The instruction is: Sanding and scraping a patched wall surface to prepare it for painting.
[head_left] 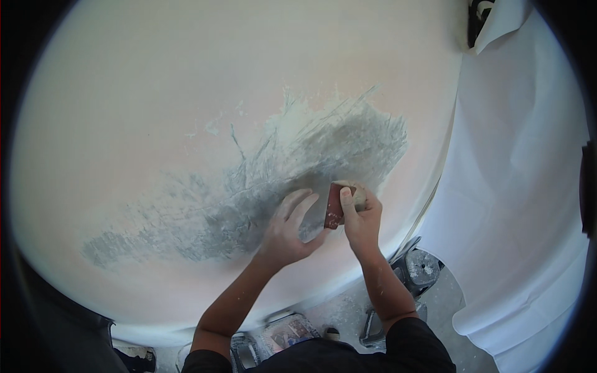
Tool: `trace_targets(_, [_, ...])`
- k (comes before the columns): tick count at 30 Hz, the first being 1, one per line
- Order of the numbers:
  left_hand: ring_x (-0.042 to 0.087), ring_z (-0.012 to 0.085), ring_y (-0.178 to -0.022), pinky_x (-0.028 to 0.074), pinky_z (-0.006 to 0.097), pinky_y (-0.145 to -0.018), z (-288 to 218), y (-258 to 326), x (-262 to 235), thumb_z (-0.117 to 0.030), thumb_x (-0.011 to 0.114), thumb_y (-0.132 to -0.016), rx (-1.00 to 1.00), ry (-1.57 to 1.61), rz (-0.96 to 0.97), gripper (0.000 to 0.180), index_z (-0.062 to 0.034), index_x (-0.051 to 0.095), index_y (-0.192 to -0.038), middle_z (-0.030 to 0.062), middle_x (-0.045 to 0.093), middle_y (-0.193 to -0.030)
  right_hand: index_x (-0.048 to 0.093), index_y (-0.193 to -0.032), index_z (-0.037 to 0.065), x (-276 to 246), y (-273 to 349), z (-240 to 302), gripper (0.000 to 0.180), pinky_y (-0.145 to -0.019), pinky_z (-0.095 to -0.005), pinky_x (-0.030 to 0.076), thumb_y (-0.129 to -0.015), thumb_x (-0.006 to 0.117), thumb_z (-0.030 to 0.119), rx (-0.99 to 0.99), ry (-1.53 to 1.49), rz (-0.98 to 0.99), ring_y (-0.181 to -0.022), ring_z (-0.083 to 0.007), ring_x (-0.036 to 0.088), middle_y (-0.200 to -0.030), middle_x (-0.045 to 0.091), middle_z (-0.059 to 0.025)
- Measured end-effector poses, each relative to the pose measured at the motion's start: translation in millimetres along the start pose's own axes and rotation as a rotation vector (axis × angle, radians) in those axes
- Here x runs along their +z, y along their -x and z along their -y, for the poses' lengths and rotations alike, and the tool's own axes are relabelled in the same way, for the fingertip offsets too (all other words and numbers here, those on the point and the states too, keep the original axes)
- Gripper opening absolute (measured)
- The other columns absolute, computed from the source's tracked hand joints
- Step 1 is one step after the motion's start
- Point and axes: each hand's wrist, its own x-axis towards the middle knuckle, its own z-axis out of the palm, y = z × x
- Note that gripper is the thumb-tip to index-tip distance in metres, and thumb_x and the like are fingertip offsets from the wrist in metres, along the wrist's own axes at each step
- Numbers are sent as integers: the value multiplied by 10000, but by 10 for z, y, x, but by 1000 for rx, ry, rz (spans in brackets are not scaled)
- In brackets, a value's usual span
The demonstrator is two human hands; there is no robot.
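Clearly, the right hand (363,222) pinches a reddish block (333,208) beside the spread left hand (288,233).

No words or numbers can be read here! Well beyond the right hand's fingers (346,198), up and to the right, a dark patch (476,28) flashes a pale curved mark, and it's impossible to tell whether that's lettering. Now down below the fingers, toward the person's body, a flat-topped thing (289,331) shows reddish and grey blotches, too blurred to make out as print.
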Motion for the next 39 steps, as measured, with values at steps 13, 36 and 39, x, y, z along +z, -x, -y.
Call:
trace_targets(13, [703,178,-884,610,291,-767,-337,-123,377,30,601,-953,-697,834,94,295,50,623,-1246,124,635,-1089,630,-983,22,-493,173,-416,101,-815,-312,477,-891,658,-6,-364,373,-136,-1004,-266,543,-1098,552,-152])
trace_targets(36, [618,274,-642,481,346,-598,-518,207,802,-102,739,-826,-594,157,-59,117,8,702,-837,128,628,-743,552,-1282,-36,-596,607,-1010,339,-796,-348,559,-953,474,-16,11,12,340,-871,-273,708,-999,684,-195])
trace_targets(39, [618,245,-627,478,325,-581,-608,204,815,-92,772,-801,-558,176,-23,100,-6,734,-836,121,630,-732,446,-1282,0,-607,608,-1113,284,-754,-265,515,-999,444,-27,135,-311,249,-855,-146,631,-992,657,-127])
